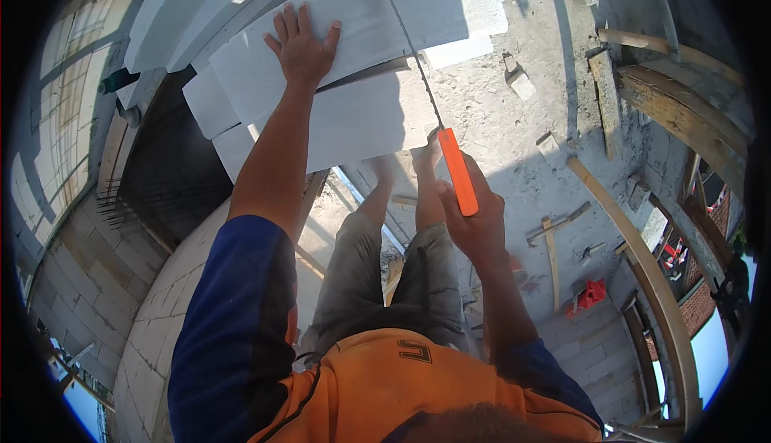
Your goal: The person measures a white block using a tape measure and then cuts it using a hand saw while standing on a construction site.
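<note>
My left hand [304, 48] lies flat, fingers spread, on top of a pale aerated concrete block [367, 27]. In my right hand [482, 223] is the orange handle of a handsaw [459, 172]. Its toothed blade [411, 42], seen nearly edge-on, runs away from me across the block, to the right of my left hand. Whether the blade has cut into the block I cannot tell. Nearer to me, below that block, another pale block [361, 120] lies above my feet. A dark gap separates the two blocks.
More pale blocks [205, 9] lie at the upper left, beside a dark opening [174, 154]. Broken pieces [519, 81] are scattered over the rough concrete floor [476, 99]. Timber props [638, 232] stand at the right, near a red bag [587, 298]. A block wall [162, 316] rises at the left.
</note>
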`<state>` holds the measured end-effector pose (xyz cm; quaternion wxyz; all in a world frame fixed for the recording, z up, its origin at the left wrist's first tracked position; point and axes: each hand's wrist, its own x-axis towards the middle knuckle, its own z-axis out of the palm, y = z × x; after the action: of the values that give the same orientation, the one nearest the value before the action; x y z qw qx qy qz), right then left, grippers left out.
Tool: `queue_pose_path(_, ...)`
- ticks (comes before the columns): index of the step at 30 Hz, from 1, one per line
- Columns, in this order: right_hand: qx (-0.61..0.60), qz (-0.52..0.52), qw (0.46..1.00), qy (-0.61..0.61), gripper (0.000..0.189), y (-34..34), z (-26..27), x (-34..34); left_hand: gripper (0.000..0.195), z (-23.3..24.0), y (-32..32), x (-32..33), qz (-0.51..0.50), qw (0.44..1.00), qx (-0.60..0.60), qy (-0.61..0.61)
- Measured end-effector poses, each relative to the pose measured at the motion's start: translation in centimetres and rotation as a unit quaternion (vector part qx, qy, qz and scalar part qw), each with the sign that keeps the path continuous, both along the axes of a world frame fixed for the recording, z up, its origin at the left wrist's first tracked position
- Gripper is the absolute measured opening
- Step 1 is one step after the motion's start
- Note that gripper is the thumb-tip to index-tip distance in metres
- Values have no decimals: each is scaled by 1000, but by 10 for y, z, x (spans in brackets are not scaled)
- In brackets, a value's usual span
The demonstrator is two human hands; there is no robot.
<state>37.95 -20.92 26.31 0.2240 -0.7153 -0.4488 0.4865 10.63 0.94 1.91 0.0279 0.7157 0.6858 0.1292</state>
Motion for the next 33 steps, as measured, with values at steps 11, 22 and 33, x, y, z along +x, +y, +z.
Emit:
queue_pose_path(11,-15,-19,1000,15,49,48,-28,-18,79,1,-3,-10,20,999,-28,10)
queue_pose_path(22,-30,-13,999,-6,33,114,-40,-23,87,9,2,8,10,999,-51,-4)
queue_pose_path(33,-57,-17,998,20,41,144,-60,-21,91,8,13,9,7,998,-67,20)
